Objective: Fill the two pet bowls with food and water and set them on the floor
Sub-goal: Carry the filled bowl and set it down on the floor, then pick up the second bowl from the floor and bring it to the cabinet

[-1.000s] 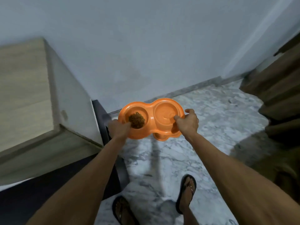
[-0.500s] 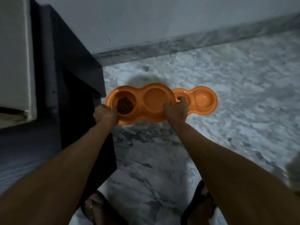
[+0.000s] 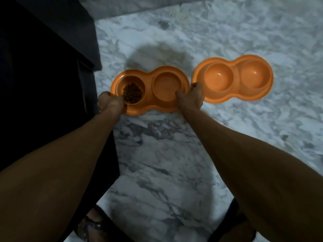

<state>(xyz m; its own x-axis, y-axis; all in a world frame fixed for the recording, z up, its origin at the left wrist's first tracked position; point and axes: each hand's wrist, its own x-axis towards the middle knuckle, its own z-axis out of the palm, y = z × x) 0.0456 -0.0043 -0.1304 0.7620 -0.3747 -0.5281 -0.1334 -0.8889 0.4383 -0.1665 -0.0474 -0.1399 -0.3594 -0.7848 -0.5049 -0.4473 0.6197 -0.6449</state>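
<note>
Head view, the only one supplied. Two orange double pet bowls are counted, each with two round wells, four wells in total.

The near double bowl (image 3: 150,90) is gripped at both ends. Its left end is clamped by the left hand (image 3: 110,103), fingers curled over the rim and closed on it, the thumb side reaching toward the left well. Its right end is clamped by the right hand (image 3: 191,96), fingers wrapped around the rim edge and closed on it. Whether this bowl is already resting on the marble floor (image 3: 174,154) or held just above it cannot be told; a shadow is seen on the floor just behind it.

One heap of brown kibble (image 3: 132,92) is seen in the left well of the near bowl. The right well of the same bowl appears smooth and orange; water in it cannot be confirmed.

The far double bowl (image 3: 233,79) is lying flat on the floor, just to the right of the near one and close beside the right hand. Both of its wells show glossy highlights; contents cannot be told.

One dark cabinet (image 3: 43,75) is seen at left, beside the near bowl. Two bare forearms are extended down from the bottom edge. Two sandalled feet are partly visible at the bottom, one (image 3: 90,224) left and one (image 3: 243,222) right.
</note>
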